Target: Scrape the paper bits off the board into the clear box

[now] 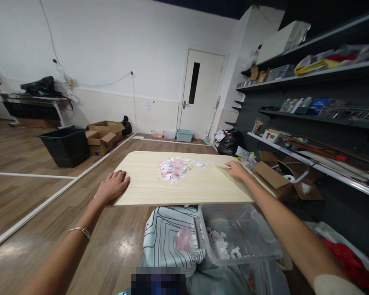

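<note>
A small light wooden table [184, 188] stands in front of me. A heap of small pink and white paper pieces [175, 168] lies on its middle. My left hand [113, 185] rests on the table's left edge, its fingers curled over the top. My right hand [235, 168] lies at the right edge, its fingers closed around the rim beside a thin pale strip [222, 165]. Neither hand touches the heap. A silver bracelet [80, 231] circles my left wrist.
A clear plastic bin [242, 241] with paper scraps sits below the table by my lap. Open cardboard boxes [276, 176] lie at the right under dark shelves [310, 73]. A black tub [64, 145] and boxes [103, 137] stand at the left, a white door [199, 92] behind.
</note>
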Tool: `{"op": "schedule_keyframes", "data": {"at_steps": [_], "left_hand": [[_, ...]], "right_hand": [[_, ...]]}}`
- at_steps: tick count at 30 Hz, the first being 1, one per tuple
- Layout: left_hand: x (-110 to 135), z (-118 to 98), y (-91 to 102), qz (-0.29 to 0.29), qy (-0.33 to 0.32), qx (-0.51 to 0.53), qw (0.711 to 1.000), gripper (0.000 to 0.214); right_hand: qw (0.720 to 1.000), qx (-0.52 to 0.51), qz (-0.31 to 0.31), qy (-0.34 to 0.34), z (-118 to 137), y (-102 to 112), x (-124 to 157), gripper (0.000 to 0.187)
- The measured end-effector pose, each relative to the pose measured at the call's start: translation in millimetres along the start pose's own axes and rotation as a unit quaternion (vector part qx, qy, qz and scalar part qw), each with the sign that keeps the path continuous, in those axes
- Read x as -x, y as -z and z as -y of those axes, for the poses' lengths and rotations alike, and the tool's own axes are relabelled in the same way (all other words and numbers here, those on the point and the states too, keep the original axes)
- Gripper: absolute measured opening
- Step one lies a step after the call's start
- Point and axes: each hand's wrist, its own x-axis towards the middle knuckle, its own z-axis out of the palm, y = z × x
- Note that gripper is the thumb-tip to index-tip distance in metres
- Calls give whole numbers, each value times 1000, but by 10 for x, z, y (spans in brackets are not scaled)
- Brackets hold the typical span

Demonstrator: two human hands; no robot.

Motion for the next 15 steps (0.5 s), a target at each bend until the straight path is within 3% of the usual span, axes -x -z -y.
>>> {"op": "schedule_keyframes", "data": {"at_steps": [8,15], "left_hand": [[-9,7,-12,-3,1,3,1000,74],[15,-1,12,-6,-7,-1,1000,72]], "right_hand": [[1000,8,4,-29,34,-7,-328,50],[1000,-3,6,-14,10,-19,-336,29]]}}
